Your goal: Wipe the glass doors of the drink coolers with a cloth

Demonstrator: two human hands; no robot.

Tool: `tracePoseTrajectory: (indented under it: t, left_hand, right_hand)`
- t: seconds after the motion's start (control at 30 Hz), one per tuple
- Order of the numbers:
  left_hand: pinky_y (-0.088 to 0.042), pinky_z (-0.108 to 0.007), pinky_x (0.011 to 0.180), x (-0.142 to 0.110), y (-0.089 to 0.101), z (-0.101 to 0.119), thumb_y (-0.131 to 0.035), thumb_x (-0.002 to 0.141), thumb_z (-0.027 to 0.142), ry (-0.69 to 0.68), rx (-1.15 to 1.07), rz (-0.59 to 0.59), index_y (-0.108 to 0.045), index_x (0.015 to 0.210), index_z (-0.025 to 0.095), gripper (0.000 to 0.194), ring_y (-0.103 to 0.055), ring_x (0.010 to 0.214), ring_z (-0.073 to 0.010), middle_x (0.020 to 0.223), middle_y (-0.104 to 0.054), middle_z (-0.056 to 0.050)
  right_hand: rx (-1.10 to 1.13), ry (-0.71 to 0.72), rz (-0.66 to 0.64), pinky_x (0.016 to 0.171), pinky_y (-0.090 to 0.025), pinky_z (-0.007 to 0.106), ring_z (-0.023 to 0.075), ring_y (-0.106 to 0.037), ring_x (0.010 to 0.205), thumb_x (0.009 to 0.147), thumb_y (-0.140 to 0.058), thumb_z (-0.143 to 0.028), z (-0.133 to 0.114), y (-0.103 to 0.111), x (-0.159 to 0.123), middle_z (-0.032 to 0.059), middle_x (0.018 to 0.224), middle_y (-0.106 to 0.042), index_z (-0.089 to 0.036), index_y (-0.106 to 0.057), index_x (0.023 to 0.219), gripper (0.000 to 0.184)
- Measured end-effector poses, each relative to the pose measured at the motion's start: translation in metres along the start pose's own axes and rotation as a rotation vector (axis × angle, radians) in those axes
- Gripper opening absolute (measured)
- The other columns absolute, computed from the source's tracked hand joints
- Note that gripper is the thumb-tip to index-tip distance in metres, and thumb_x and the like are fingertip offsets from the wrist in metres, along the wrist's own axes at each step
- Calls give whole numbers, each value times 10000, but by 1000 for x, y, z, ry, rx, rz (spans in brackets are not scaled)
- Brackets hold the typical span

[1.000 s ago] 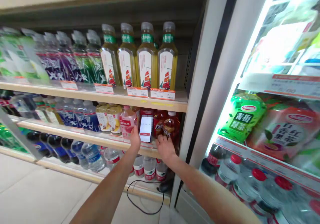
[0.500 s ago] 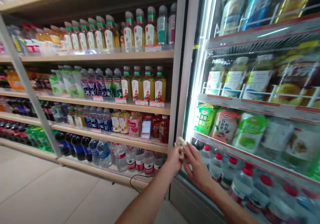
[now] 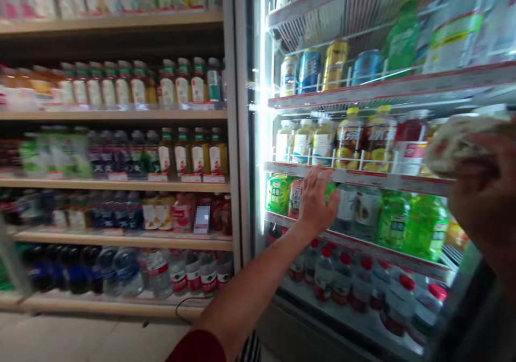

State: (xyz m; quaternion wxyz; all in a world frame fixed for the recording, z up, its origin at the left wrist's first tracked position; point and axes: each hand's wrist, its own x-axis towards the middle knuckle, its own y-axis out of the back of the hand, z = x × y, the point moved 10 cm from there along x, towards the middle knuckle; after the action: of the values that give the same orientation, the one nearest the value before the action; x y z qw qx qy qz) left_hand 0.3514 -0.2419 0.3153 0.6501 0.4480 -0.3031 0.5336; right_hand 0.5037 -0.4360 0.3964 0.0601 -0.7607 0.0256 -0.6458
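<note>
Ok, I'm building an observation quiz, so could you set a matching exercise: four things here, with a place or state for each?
Things
1. left hand
2. pale cloth
3. red-capped bottles
4. gold can

Places or states
A. between blue cans
B. held in the right hand
C. fingers spread, before the fridge shelves
D. lowest fridge level shown

Pairs: 1-C, 2-B, 3-D, 4-A

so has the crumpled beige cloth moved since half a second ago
Yes, rightward: the crumpled beige cloth, earlier just left of the bright white vertical light strip, is now far to its right, in the right hand.
</note>
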Motion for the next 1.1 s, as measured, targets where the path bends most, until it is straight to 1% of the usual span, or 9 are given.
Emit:
tracePoseTrajectory:
  t: [0.13, 0.3, 0.37, 0.5, 0.67, 0.8, 0.97, 1.03, 1.1]
  left_hand:
    - [-210, -508, 1121, -15, -26, -24, -499, 799, 196, -222, 283, -106, -394, 1312, 143, 527, -157, 1393, -276, 1479, -257, -139]
    - [-312, -456, 1092, -42, -17, -49, -396, 842, 145, -366, 198, -99, -279, 1381, 184, 553, -233, 1376, -220, 1451, -321, -129]
    - [-332, -442, 1082, -41, -1, -53, -382, 855, 150, -347, 131, -45, -301, 1372, 205, 526, -279, 1357, -210, 1431, -356, -121]
    - [-312, -453, 1087, -19, 23, -38, -383, 882, 199, -322, -12, 81, -340, 1350, 215, 470, -336, 1327, -211, 1410, -386, -121]
    - [-305, -425, 1095, 8, 12, -4, -318, 916, 283, -389, -198, 68, -276, 1387, 204, 479, -282, 1355, -198, 1443, -335, -126]
    - [-258, -437, 1118, 5, -22, -1, -314, 920, 333, -397, -167, 35, -307, 1372, 186, 476, -193, 1388, -203, 1448, -327, -122]
    - [-223, -495, 1125, 2, -58, 4, -393, 889, 244, -521, 45, 80, -410, 1287, 145, 410, -163, 1395, -226, 1413, -376, -144]
    - [-248, -463, 1127, 15, -50, 0, -371, 886, 192, -603, 54, 74, -422, 1280, 177, 398, -198, 1387, -199, 1410, -392, -108]
    - [-233, -456, 1136, 40, -15, -23, -381, 884, 199, -561, 34, 204, -413, 1295, 206, 412, -181, 1392, -202, 1453, -324, -83]
  right_hand:
    - [-257, 309, -267, 1097, -275, 412, 252, -272, 1354, 882, -388, -231, -26, -75, -45, 159, 1392, -418, -64, -490, 1283, 446]
    - [-259, 553, -592, 1111, -285, 406, 174, -278, 1357, 867, -434, -158, -42, -142, -137, 32, 1367, -476, -256, -473, 1300, 445]
    - [-287, 519, -636, 1120, -248, 444, 185, -259, 1365, 868, -425, -159, -39, -143, -118, 25, 1419, -408, -276, -395, 1353, 500]
    - [-386, 232, -371, 1115, -201, 521, 241, -122, 1402, 870, -381, -164, -33, -138, -38, 44, 1493, -258, -235, -288, 1412, 554]
    - [-257, 416, -700, 1130, -233, 429, 191, -161, 1395, 852, -378, -160, -68, -190, -113, 36, 1470, -315, -229, -292, 1409, 567]
    - [-263, 509, -636, 1117, -217, 484, 217, -201, 1386, 846, -418, -232, -49, -140, -150, 96, 1453, -339, -208, -399, 1341, 495]
    - [-363, 510, -441, 1111, -177, 501, 207, -224, 1379, 843, -435, -203, -16, -83, -107, 102, 1459, -327, -238, -350, 1360, 526]
    - [-400, 467, -355, 1111, -167, 496, 208, -221, 1380, 848, -432, -212, -6, -79, -88, 96, 1472, -302, -246, -325, 1374, 538]
    - [-441, 391, -238, 1108, -168, 492, 214, -218, 1381, 853, -428, -219, 5, -76, -72, 103, 1477, -288, -238, -317, 1379, 539]
